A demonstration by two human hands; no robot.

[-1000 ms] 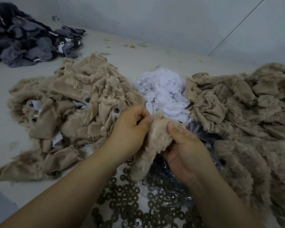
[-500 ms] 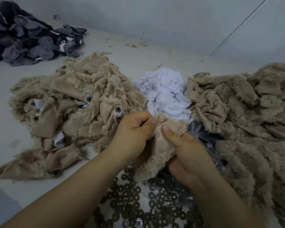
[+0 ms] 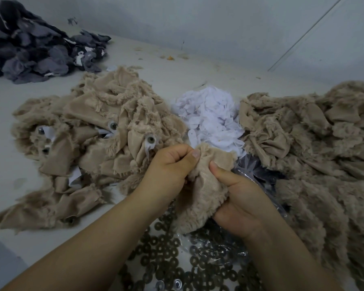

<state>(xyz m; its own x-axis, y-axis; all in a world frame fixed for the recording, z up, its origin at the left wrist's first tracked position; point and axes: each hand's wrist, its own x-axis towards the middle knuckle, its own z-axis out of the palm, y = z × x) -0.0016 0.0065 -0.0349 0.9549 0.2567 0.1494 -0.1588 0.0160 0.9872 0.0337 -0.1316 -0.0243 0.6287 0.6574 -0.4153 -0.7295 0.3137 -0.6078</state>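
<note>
over dark washers (image 3: 156, 255) on the tabletop (image 3: 2, 122), the left hand (image 3: 168, 171) and right hand (image 3: 240, 198) both pinch one tan plush piece (image 3: 204, 185) held between them. its long axis runs toward the person, top edge under both thumbs; white scraps (image 3: 210, 120) lie just beyond.

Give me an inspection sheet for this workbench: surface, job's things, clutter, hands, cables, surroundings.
Surface: off-white table, dusted with lint, one orange crumb.
Job's things: tan plush fabric piece, held above dark ring washers and a clear plastic bag; tan plush pile with plastic eyes at left, plain tan plush pile at right.
Clutter: white fabric scraps between the piles; grey fabric heap far left.
Hands: left hand and right hand both pinch the piece.
Cables: nothing seen.
Surroundings: pale grey wall with a thin diagonal line.
</note>
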